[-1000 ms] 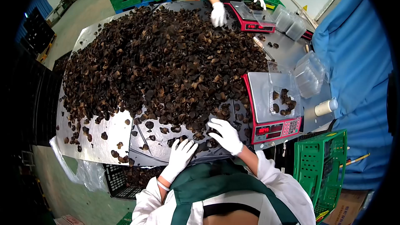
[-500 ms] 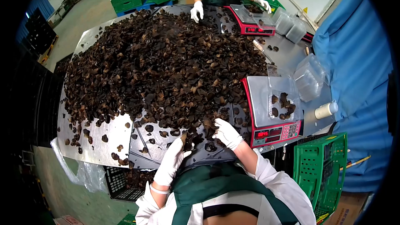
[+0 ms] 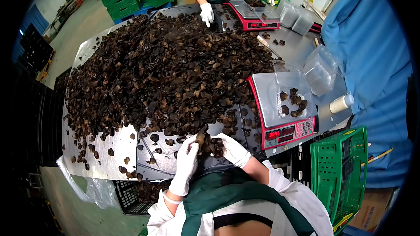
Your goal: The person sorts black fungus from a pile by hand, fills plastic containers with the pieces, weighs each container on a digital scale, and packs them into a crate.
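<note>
In white gloves, both my hands are raised near each other at the table's near edge. My left hand is closed on a brown wood ear mushroom. My right hand has its fingers curled round a dark clump of wood ear mushrooms, close beside the first piece. Just beyond my hands spreads a large pile of wood ear mushrooms. Right of it, a red-edged digital scale carries an open clear plastic box with several mushroom pieces in it.
Across the table a co-worker's gloved hand touches the pile beside a second scale. Stacked clear boxes and a white bottle stand at right. A green crate is by my right side, a black crate below left.
My hands have come closer together and lifted mushroom pieces. My right hand has moved from the pile's edge towards my left. The view has shifted slightly.
</note>
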{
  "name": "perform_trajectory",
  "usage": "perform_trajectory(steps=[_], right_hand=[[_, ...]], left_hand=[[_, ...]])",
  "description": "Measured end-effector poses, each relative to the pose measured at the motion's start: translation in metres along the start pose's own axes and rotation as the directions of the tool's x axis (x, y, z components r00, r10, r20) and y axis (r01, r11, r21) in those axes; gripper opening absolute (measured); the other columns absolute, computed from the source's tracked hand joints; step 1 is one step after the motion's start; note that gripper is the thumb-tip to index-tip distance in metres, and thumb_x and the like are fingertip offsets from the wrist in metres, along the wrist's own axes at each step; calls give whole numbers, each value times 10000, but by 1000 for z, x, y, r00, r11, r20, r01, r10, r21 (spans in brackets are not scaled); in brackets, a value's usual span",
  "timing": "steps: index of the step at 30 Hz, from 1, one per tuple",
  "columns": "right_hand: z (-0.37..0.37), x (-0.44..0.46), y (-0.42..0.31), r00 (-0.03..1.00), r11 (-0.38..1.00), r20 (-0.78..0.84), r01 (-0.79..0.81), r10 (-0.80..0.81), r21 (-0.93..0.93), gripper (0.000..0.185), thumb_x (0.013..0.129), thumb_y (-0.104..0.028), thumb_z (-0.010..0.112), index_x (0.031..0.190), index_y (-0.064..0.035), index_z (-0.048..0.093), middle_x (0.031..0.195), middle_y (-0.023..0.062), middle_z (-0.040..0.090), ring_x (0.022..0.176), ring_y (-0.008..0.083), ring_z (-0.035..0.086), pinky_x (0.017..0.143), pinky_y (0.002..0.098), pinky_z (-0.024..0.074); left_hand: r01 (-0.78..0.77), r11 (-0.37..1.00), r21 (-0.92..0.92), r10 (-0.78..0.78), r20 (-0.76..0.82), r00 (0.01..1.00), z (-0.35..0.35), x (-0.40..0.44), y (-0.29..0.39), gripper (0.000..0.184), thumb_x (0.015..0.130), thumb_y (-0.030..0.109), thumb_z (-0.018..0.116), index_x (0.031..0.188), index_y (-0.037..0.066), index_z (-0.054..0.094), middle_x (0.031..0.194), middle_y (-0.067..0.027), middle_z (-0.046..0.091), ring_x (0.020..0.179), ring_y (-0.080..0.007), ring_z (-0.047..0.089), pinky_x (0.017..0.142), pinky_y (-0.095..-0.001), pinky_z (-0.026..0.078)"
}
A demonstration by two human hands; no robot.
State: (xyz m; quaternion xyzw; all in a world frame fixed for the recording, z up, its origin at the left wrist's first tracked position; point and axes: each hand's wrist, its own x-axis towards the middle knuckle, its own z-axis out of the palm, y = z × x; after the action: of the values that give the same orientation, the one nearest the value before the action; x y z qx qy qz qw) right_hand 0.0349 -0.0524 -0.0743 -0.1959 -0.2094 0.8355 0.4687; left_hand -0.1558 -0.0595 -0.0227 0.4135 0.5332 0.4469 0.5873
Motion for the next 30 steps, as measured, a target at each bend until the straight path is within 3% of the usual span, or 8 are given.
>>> perform_trajectory(steps=[9, 11, 14, 19, 21, 27, 29, 30], right_hand=[[9, -4, 17, 982, 999, -185, -36, 31, -23, 325, 983, -114, 372, 1291, -66, 463, 1299, 124, 508, 1177, 276, 518, 955, 485, 464], [0, -4, 21, 975, 949, -169, -85, 141, 303, 319, 984, -133, 380, 1283, -63, 468, 1294, 129, 507, 1173, 269, 517, 948, 463, 473], [13, -4, 22, 974, 993, -226, -8, -18, -117, 317, 960, -80, 394, 1269, -60, 465, 1251, 137, 520, 1124, 272, 538, 899, 466, 509], [20, -5, 17, 935, 998, -352, -35, 52, 56, 407, 893, 26, 373, 1291, -49, 415, 1230, 128, 511, 1102, 255, 552, 884, 435, 521], [15, -3, 17, 949, 977, -314, -36, -33, -209, 398, 869, 42, 367, 1252, -31, 447, 1168, 113, 532, 1060, 200, 558, 893, 350, 504], [37, 3, 6, 893, 780, -297, 90, -339, -619, 98, 888, -23, 537, 979, 2, 564, 882, 38, 565, 854, 102, 521, 790, 251, 445], [45, -3, -26, 851, 416, -164, 70, -500, -907, 89, 871, -2, 534, 948, -3, 579, 851, 42, 567, 834, 106, 525, 777, 252, 449], [39, -7, -40, 824, 582, -199, 184, -531, -792, 87, 862, 3, 523, 921, -9, 585, 819, 60, 558, 791, 135, 535, 757, 262, 452]], left_hand=[[-556, 598, 577, 634, 85, 769, 15, -9, 18, 256, 746, 55, 690, 995, 24, 637, 958, -122, 623, 922, -279, 586, 849, -356, 455], [-628, 572, 528, 668, 145, 730, 12, -9, 18, 232, 731, 72, 714, 952, 39, 652, 970, -104, 625, 924, -267, 581, 839, -355, 454], [-557, 594, 581, 626, 101, 774, 19, -10, 21, 250, 698, 111, 757, 923, 72, 657, 923, -87, 622, 891, -253, 578, 808, -352, 454], [-555, 436, 709, 651, 177, 738, 19, -7, 26, 224, 682, 117, 757, 868, 81, 638, 824, -73, 590, 804, -269, 560, 725, -374, 438], [-529, 339, 778, 609, 247, 753, 16, -5, 25, 201, 685, 115, 745, 844, 88, 625, 807, -75, 587, 790, -277, 562, 712, -381, 437], [-603, 269, 751, 644, 326, 693, 13, -1, 26, 142, 708, 79, 698, 805, 69, 596, 768, -82, 558, 732, -283, 540, 661, -388, 417], [-563, 308, 767, 606, 298, 738, 11, 0, 26, 123, 715, 58, 686, 786, 60, 586, 786, -92, 570, 755, -289, 553, 687, -385, 428], [-579, 387, 718, 622, 260, 738, 7, 2, 27, 119, 721, 57, 686, 783, 59, 584, 806, -95, 581, 770, -289, 561, 703, -385, 436]])
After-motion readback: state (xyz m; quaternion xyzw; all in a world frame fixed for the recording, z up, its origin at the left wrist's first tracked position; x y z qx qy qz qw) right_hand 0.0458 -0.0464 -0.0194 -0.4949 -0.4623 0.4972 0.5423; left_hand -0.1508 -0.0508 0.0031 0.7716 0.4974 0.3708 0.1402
